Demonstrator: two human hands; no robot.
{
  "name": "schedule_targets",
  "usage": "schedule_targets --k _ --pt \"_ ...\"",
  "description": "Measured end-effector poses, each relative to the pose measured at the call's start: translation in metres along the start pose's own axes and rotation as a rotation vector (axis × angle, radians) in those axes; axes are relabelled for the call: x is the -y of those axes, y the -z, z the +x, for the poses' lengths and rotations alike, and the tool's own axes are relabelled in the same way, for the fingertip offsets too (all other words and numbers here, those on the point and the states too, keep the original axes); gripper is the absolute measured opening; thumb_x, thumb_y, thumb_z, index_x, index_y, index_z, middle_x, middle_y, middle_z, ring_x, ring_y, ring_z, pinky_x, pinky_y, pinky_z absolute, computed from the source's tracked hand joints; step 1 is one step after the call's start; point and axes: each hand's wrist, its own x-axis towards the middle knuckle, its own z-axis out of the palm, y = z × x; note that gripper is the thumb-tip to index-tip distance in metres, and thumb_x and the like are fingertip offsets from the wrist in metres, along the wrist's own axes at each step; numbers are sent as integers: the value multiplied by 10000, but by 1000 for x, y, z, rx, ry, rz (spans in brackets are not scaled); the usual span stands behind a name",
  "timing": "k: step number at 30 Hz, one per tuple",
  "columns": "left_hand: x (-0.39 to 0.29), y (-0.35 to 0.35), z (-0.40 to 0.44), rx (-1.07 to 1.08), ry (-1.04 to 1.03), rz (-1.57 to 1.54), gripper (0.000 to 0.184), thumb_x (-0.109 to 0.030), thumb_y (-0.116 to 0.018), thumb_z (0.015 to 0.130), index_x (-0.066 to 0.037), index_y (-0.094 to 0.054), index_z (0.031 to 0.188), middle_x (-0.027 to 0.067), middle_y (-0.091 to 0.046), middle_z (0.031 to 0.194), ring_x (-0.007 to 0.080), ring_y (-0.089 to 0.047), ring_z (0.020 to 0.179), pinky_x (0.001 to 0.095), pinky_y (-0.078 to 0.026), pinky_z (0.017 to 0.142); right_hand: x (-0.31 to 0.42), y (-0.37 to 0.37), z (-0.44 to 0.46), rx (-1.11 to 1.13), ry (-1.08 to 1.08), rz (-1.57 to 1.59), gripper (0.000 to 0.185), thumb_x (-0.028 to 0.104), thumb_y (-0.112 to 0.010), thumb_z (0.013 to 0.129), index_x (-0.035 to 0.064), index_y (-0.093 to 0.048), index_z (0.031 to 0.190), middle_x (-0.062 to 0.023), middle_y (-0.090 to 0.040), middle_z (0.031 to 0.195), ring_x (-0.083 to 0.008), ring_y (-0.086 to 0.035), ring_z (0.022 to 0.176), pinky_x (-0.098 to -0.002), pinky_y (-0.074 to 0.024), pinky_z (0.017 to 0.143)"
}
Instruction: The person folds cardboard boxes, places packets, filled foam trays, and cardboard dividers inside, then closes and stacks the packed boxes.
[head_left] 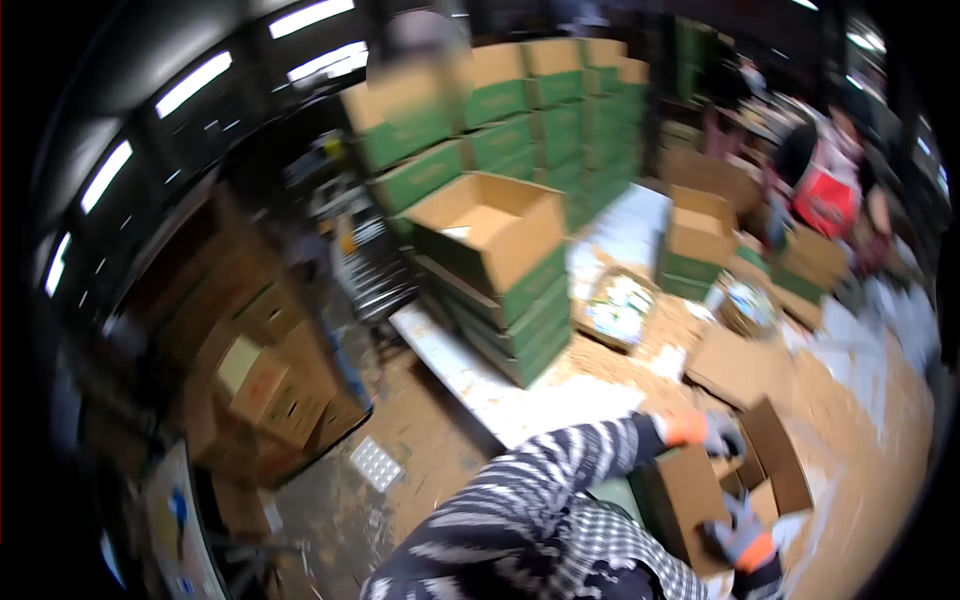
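An open cardboard box (690, 505), brown with green on its outer side, stands at the table's edge in front of me, its top open and brown panels showing inside. My left hand (712, 432), in a grey glove with an orange cuff, is curled over the box's far end. At the near right end, my right hand (745, 535), gloved the same way, grips the box's rim with its fingers partly inside. Motion blur softens both hands. A flat piece of cardboard (738, 367) lies just beyond the box.
Stacked green-and-brown boxes (525, 330) stand on the table to the left, an open one (490, 220) on top. Behind lie two baskets (620, 308) of small packets. A person (825, 170) works at the back right. Cartons (280, 400) are piled at left.
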Motion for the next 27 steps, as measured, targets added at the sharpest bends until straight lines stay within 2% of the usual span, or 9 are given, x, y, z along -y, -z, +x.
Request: schedule_targets --k 4,7,12,14,18,21,23,26,27 --pt "9 12 -60 -458 164 -659 369 -193 -596 885 -79 -608 1236 69 -650 1179 155 -601 1020 306 -495 844 -17 12 -3 -220 -81 -302 713 477 -673 812 60 -500 1362 -213 -616 1027 -379 -547 1067 -503 -341 1049" --pt "22 8 -93 -793 251 -657 439 -237 -574 950 -29 -510 1332 89 -600 1241 158 -576 1048 313 -482 879 -41 -2 -20 -791 -67 -173 616 287 -761 769 59 -565 1307 -198 -596 1091 -371 -518 1064 -425 -428 952" --pt "-112 37 -45 -242 201 -128 528 -192 -628 894 2 -477 1362 98 -630 1156 145 -592 979 275 -493 825 -48 -83 6 -1354 -27 1118 645 388 -487 998 49 -275 1504 -115 -278 1555 -210 -300 1405 -307 -245 1135" --pt "-123 25 -16 -76 278 -86 565 -173 -636 870 -2 -452 1376 129 -678 1080 216 -647 953 334 -497 842 -105 -160 29 -895 -419 1376 711 494 -415 1002 78 -192 1534 -117 -232 1574 -206 -149 1465 -315 -105 1181" --pt "-92 -43 -9 621 197 742 631 -374 -633 880 -130 -421 1422 234 -644 1102 395 -626 978 413 -490 865 -114 -159 -49 -564 -787 737 321 371 -586 881 210 -700 1134 -94 -701 1034 -305 -638 1021 -376 -489 937" --pt "-113 -48 -11 739 187 629 513 -400 -606 892 -157 -542 1338 194 -678 1035 388 -630 965 411 -496 848 -162 -111 -168 -1380 -761 -176 453 249 -697 808 135 -614 1238 -152 -635 1183 -332 -595 1099 -392 -467 969" --pt "-105 -35 -10 721 329 351 347 -338 -603 878 -126 -682 1141 155 -702 933 374 -643 935 401 -503 831 -197 -95 -250 -1707 -1318 -528 750 319 -768 750 59 -456 1381 -206 -490 1374 -379 -435 1288 -430 -331 1097" --pt "-71 -21 -4 541 126 218 218 -258 -611 840 -112 -734 946 115 -709 851 353 -657 907 385 -511 841 -296 -120 -341 -1694 -2120 376 1127 599 -758 692 26 -225 1501 -244 -256 1532 -365 -260 1413 -417 -227 1152" --pt "-47 -18 -4 468 -40 212 198 -166 -609 804 -78 -711 949 120 -709 908 338 -656 938 383 -496 908 -321 -136 -360 -1707 -1845 413 1175 616 -762 680 2 -193 1504 -251 -245 1534 -362 -250 1417 -404 -228 1152"
